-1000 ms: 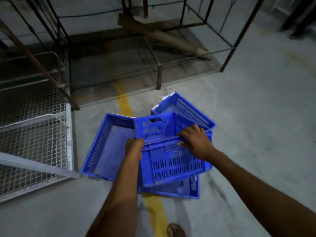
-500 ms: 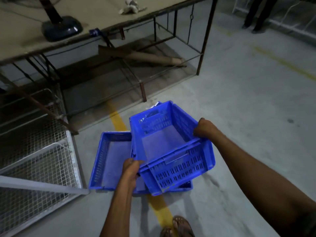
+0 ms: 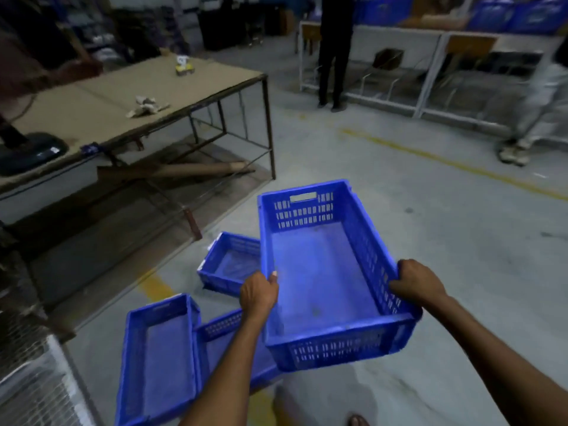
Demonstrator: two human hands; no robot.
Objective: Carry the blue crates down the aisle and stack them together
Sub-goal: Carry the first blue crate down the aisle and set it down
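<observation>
I hold an empty blue crate (image 3: 319, 272) level in the air in front of me. My left hand (image 3: 257, 293) grips its left long rim and my right hand (image 3: 417, 282) grips its right long rim. On the floor below lie other blue crates: one long crate (image 3: 159, 358) at the lower left, a second (image 3: 224, 327) beside it partly hidden by my left arm, and a third (image 3: 229, 262) farther off, partly hidden behind the held crate.
A metal-framed table (image 3: 129, 99) with a cardboard top stands at the left, cardboard tubes beneath it. A wire mesh cage (image 3: 33, 382) sits at the lower left. A person (image 3: 333, 50) stands at white shelving (image 3: 430, 72) ahead. Yellow floor lines cross the concrete.
The crate has been lifted off the floor pile and levelled, both hands now on its long sides. My view has swung up toward the aisle.
</observation>
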